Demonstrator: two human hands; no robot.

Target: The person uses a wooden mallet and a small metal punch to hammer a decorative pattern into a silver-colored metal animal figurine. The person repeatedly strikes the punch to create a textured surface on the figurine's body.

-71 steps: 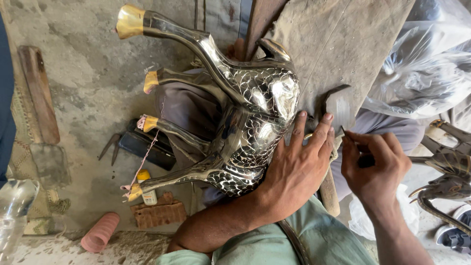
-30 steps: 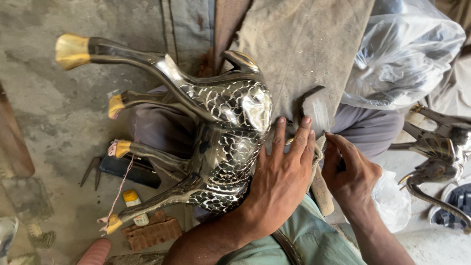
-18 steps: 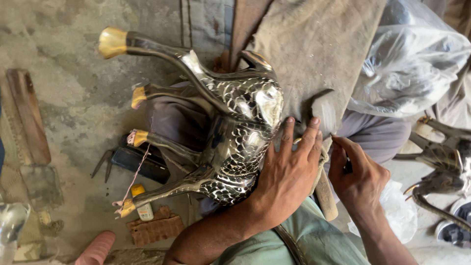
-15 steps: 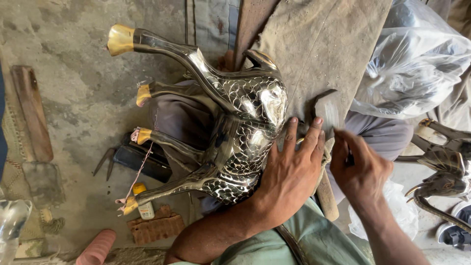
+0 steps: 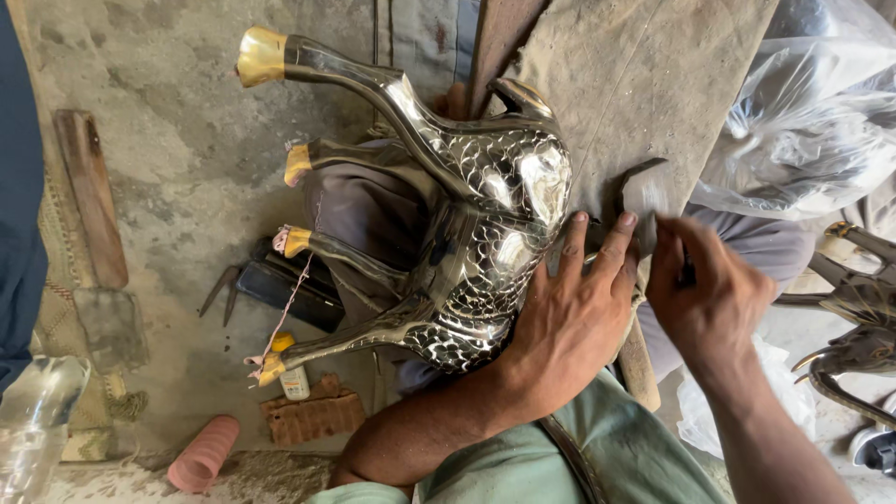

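Note:
A shiny silver metal animal figure [image 5: 485, 233] with scale-patterned body and brass-tipped legs lies on its side across my lap, legs pointing left. My left hand [image 5: 569, 322] rests flat on its rump, fingers spread, pressing it down. Just right of it, my right hand [image 5: 705, 299] is closed around a small dark tool whose tip touches the figure's rear near a flat metal piece [image 5: 639, 191]. The tool itself is mostly hidden by my fingers.
A dusty cloth-covered board [image 5: 644, 84] lies under the figure. A clear plastic bag [image 5: 812, 121] sits at the right, with other dark metal figures [image 5: 854, 327] below it. On the concrete floor: a wooden stick [image 5: 89, 196], a pink roll [image 5: 203, 455], a brick piece [image 5: 313, 415], a small bottle [image 5: 294, 381].
The view has shifted back and forth. My right hand moved slightly up along the figure's rear edge; my left hand has stayed pressed on the body.

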